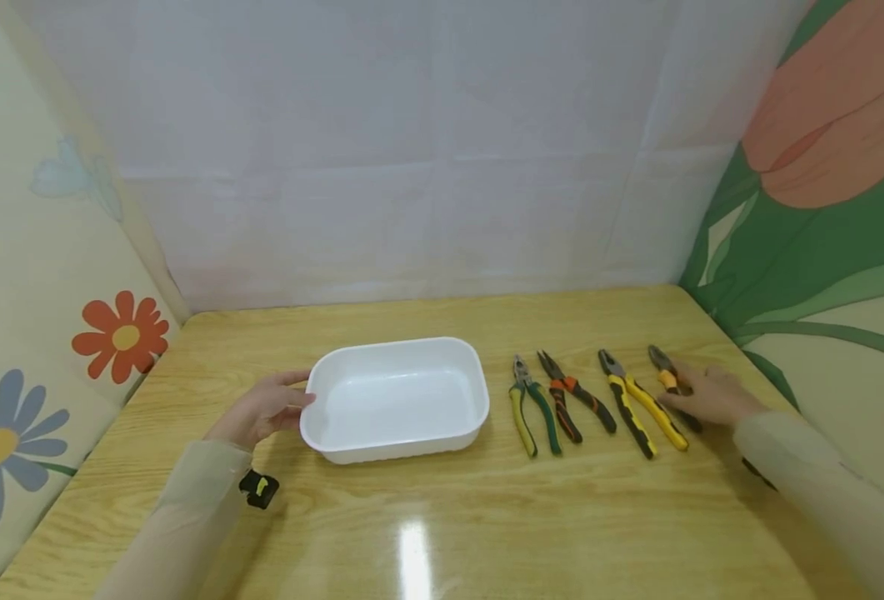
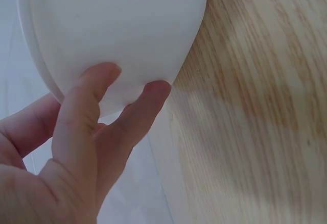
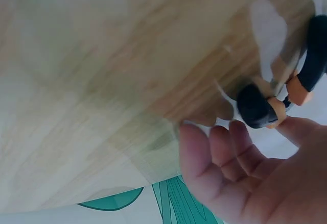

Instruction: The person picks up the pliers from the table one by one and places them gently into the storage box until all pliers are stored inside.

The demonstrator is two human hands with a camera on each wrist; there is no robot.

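A white plastic basin sits on the table, left of the middle. My left hand is at its left end. In the left wrist view, fingertips of that hand rest against the basin's outer wall. To the right lies a row of several pliers. My right hand is over the rightmost pliers, which have orange and black handles, and covers part of them. In the right wrist view its fingers are loosely bent beside a black and orange handle.
Beside the basin lie green-and-yellow pliers, red-and-black long-nose pliers and yellow-and-black pliers. The wooden table meets a white cloth backdrop. Flower-painted panels stand at both sides.
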